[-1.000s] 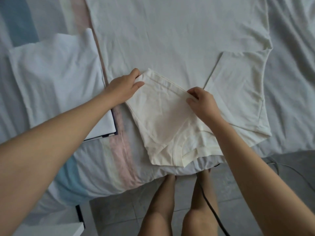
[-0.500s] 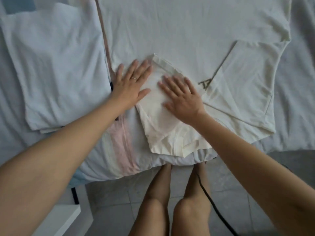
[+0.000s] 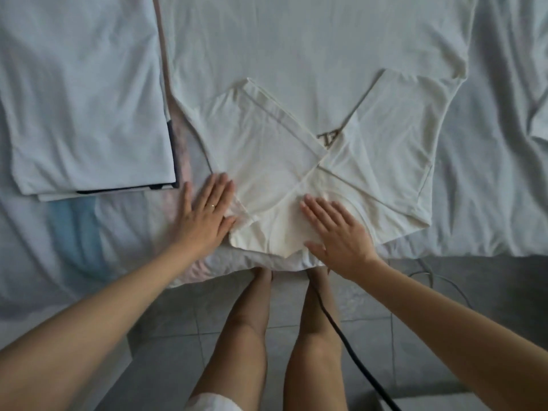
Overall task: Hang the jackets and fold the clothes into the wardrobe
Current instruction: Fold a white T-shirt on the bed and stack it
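Note:
A cream t-shirt (image 3: 296,54) lies spread flat on the bed, both sleeves folded inward so they cross near the front edge. The left sleeve (image 3: 261,155) overlaps the right sleeve (image 3: 394,137). My left hand (image 3: 204,218) lies flat with straight fingers, its fingertips pressing the left edge of the folded sleeve. My right hand (image 3: 335,229) lies flat with fingers spread on the shirt's collar end by the bed's edge. A ring shows on my left hand.
A stack of folded white clothes (image 3: 83,93) with a dark edge lies on the bed to the left. The bed sheet (image 3: 498,143) is rumpled at right. My bare legs stand on the grey tiled floor (image 3: 400,336), where a black cable (image 3: 350,354) runs.
Both hands let go of the sleeve's edge, laid flat on it, then slid toward me along the cloth to the bed's front edge. The view has shifted toward the shirt's lower end.

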Motion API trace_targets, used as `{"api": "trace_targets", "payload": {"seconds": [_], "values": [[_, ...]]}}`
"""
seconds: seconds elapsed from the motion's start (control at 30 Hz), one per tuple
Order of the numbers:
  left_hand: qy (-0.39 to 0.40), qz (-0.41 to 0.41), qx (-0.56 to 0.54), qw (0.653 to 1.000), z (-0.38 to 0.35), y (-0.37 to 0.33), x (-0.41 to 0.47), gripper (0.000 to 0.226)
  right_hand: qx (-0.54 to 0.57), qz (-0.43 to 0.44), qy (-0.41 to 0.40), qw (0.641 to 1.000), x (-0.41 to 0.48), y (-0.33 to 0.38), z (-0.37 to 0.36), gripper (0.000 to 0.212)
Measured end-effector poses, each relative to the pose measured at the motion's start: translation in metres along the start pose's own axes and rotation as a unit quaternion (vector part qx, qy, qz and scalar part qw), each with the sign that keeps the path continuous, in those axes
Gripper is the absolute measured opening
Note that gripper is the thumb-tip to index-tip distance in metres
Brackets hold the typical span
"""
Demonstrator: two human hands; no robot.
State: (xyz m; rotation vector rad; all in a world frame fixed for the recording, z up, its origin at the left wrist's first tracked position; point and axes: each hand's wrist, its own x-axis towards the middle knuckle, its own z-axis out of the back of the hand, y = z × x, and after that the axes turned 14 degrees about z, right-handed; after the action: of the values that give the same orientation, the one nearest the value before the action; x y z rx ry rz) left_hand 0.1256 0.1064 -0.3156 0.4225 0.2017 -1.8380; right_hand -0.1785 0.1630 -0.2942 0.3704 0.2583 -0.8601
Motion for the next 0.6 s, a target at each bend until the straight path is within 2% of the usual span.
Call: {"api": "trace_targets", "payload": {"seconds": [0.07, 0.13, 0.23, 0.3, 0.4, 0.5, 0.6], "values": [[-0.002, -0.051, -0.020, 0.999, 0.001, -0.007, -0.030, 0.065, -0.022, 0.052, 0.010, 0.998, -0.031, -0.014, -0.001, 0.075], [-0.002, -0.092, -0.025, 0.995, 0.006, -0.016, -0.046, 0.074, -0.019, 0.022, 0.024, 0.999, -0.058, -0.030, -0.006, 0.085], [-0.022, -0.091, -0.054, 0.994, 0.006, -0.035, -0.044, 0.085, -0.013, -0.057, 0.052, 0.997, -0.102, -0.066, -0.015, 0.090], [-0.010, -0.101, -0.062, 0.993, 0.002, -0.044, -0.038, 0.087, -0.018, -0.039, 0.067, 0.997, -0.120, -0.085, -0.016, 0.085], [-0.001, -0.099, -0.049, 0.994, 0.000, -0.050, -0.040, 0.077, -0.004, -0.008, 0.036, 0.999, -0.127, -0.107, -0.009, 0.072], [0.002, -0.098, -0.038, 0.994, 0.002, -0.053, -0.041, 0.071, 0.023, -0.029, 0.010, 0.999, -0.122, -0.125, 0.000, 0.074], [-0.015, -0.087, -0.051, 0.995, 0.009, -0.050, -0.030, 0.073, 0.042, 0.012, -0.024, 0.999, -0.112, -0.135, 0.009, 0.072]]}}
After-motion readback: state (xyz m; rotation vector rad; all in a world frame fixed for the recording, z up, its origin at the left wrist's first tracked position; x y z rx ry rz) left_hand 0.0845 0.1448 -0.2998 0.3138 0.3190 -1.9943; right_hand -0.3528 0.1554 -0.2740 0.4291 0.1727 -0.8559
